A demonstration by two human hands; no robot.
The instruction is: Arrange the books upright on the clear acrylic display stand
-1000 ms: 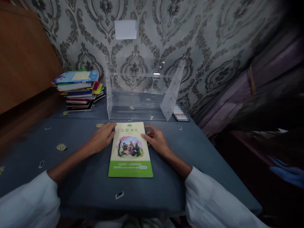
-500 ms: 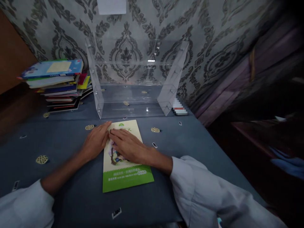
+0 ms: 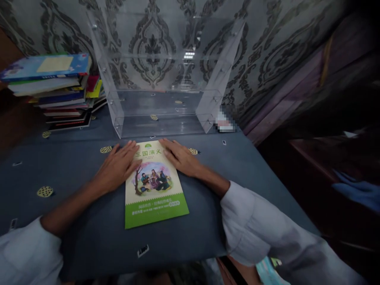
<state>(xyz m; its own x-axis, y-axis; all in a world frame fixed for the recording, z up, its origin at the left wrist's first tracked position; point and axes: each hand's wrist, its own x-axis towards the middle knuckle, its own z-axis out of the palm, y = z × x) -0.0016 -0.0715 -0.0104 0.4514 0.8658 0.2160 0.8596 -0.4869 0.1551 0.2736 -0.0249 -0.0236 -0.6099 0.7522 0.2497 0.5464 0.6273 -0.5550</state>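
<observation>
A wall [image 3: 267, 47] papered in a grey damask pattern stood behind everything; below it stretched the worktop [image 3: 83, 233], covered in a dark blue cloth. At the back of the worktop, against the wall, stood a clear acrylic rack [image 3: 214, 89] with upright side panels and a low bottom shelf, open toward the person; to its left, near the corner, lay a stack of books [image 3: 53, 89], piled flat and uneven, a light blue cover on top.

In front of the rack, near it but apart, a thin book [image 3: 154, 190] lay flat and face up on the cloth; its cover was pale yellow with a drawing of seated figures under a tree and a green band along the near edge; it sat slightly turned, its far edge pointing toward the rack.

Two arms in pale sleeves [image 3: 261, 229] reached in from the near side. The left hand [image 3: 118, 167] lay palm down with fingers stretched out, resting over the book's upper left edge and partly on the cloth; the right hand [image 3: 181, 158] lay flat likewise, fingers spread, on the book's upper right corner; neither hand gripped anything, both merely pressed on the cover.

Small round perforated discs [image 3: 45, 191] were scattered on the cloth, one just beside each hand and one on the rack's floor; a small printed tag [image 3: 143, 250] lay near the worktop's near edge.
</observation>
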